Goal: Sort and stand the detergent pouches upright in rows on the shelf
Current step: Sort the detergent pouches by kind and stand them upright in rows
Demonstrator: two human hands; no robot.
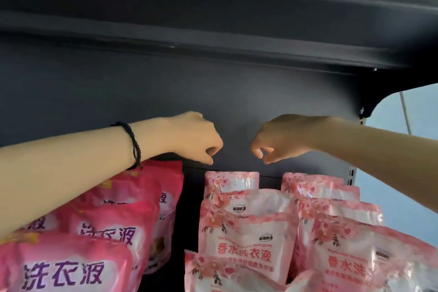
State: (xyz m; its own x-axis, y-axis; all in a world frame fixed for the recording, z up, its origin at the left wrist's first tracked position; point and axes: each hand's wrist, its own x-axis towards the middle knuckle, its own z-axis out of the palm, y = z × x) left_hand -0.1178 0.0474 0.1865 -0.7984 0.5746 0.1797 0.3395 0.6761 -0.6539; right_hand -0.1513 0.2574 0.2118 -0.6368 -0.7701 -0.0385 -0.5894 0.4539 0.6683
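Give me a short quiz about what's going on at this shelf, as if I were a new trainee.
1. True or false: the left hand grips a pouch.
2. Which wrist wears the dark bracelet? A left, B right.
3. Fill in: the deep pink pouches stand to the ___ of the pale floral pouches.
Key: 1 false; 2 A; 3 left.

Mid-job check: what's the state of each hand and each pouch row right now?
Left hand: fingers curled, holding nothing.
Right hand: fingers curled, holding nothing.
Dark pink pouches: standing, front to back, left side.
Middle floral pouches: standing upright, one row.
Right floral pouches: standing upright, one row.
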